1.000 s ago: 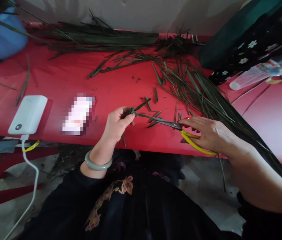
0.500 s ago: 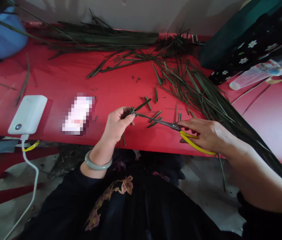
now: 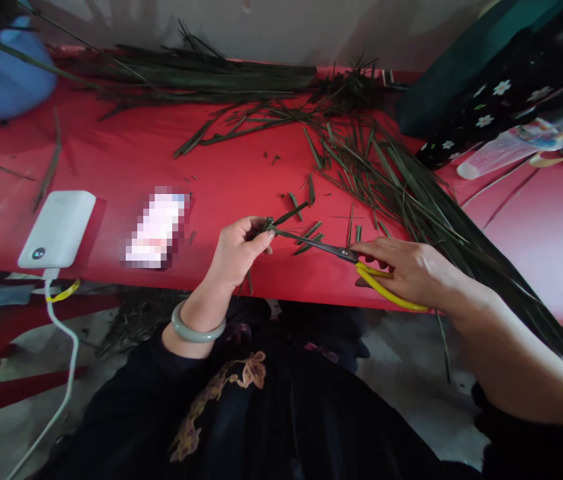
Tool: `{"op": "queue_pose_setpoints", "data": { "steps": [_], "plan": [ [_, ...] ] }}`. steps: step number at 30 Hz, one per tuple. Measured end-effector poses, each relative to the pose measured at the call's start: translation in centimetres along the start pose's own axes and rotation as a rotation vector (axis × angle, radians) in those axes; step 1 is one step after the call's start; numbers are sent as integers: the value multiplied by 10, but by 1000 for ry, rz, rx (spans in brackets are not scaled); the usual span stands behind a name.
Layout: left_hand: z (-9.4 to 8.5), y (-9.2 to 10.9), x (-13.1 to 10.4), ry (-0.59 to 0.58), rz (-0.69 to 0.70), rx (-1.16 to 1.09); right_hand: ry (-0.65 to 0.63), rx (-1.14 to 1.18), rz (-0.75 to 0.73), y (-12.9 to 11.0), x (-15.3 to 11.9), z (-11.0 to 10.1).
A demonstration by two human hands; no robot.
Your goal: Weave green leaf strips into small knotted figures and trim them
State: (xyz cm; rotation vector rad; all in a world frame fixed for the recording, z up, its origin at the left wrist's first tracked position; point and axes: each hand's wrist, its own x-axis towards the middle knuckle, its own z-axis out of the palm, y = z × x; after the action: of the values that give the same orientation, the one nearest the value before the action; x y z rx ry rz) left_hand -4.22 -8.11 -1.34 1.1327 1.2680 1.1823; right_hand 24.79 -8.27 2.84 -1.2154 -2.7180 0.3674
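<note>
Over the front part of the red table (image 3: pixel 126 153), my left hand (image 3: pixel 240 253) pinches a small piece of folded dark green leaf strip (image 3: pixel 290 213), one end of which sticks out to the upper right. My right hand (image 3: pixel 418 270) grips yellow-handled scissors (image 3: pixel 374 280) with long dark blades. The blade tips reach the leaf piece right by my left thumb; whether they pass around a strand is too small to tell. My left fingers hide most of the folded part. Short cut leaf bits (image 3: pixel 310 241) lie just beyond the blades.
Long leaf strips (image 3: pixel 426 193) spread over the right side, and a leaf bundle (image 3: pixel 201 77) lies along the back. At the left are a white power bank (image 3: pixel 56 227) with a cable, a blurred phone (image 3: pixel 156 230) and a blue container (image 3: pixel 6 73). A flowered black bag (image 3: pixel 501 100) stands at the right.
My left hand and the leaf piece have shifted slightly to the right. The scissors have moved slightly left, their tips still at the leaf piece.
</note>
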Motion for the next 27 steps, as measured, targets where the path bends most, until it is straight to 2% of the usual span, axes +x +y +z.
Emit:
{"op": "queue_pose_setpoints", "data": {
  "steps": [22, 27],
  "plan": [
    [7, 5, -6, -44, 3, 8, 8, -3, 32, -7, 1, 0],
    [8, 6, -7, -50, 1, 9, 15, 35, -8, -3, 0, 4]
  ]
}}
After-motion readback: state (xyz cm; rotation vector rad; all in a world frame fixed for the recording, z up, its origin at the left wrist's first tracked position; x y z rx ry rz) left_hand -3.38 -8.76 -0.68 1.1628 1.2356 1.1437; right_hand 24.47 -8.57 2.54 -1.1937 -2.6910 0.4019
